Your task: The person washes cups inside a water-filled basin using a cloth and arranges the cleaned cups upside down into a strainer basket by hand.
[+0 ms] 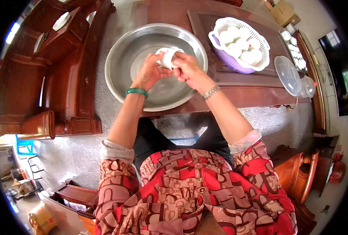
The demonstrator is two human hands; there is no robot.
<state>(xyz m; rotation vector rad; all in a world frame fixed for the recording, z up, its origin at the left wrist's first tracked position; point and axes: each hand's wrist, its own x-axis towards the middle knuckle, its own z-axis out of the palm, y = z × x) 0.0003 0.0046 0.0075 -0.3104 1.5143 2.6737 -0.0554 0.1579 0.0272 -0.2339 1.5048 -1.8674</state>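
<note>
A small white bowl point(166, 57) with a reddish pattern is tilted in my hands above the wide metal basin point(117, 92). Fingers and thumb of my left hand point(152, 71) are closed around its left side. My right hand point(188, 69) is closed at the bowl's right edge, with some fingertips hidden by the bowl; whether it also holds a cloth cannot be seen. Water point(142, 45) appears to lie in the basin under both hands. To the right, a white strainer basket point(265, 49) set in a purple basin point(236, 69) holds several rounded white pieces, seemingly upturned bowls.
The basin and basket stand on a dark red wooden table point(236, 92). A clear plastic lid point(287, 74), a clear container point(308, 87) and a tray of small white cups point(295, 51) are at its right end. A carved wooden bench point(70, 70) stands left.
</note>
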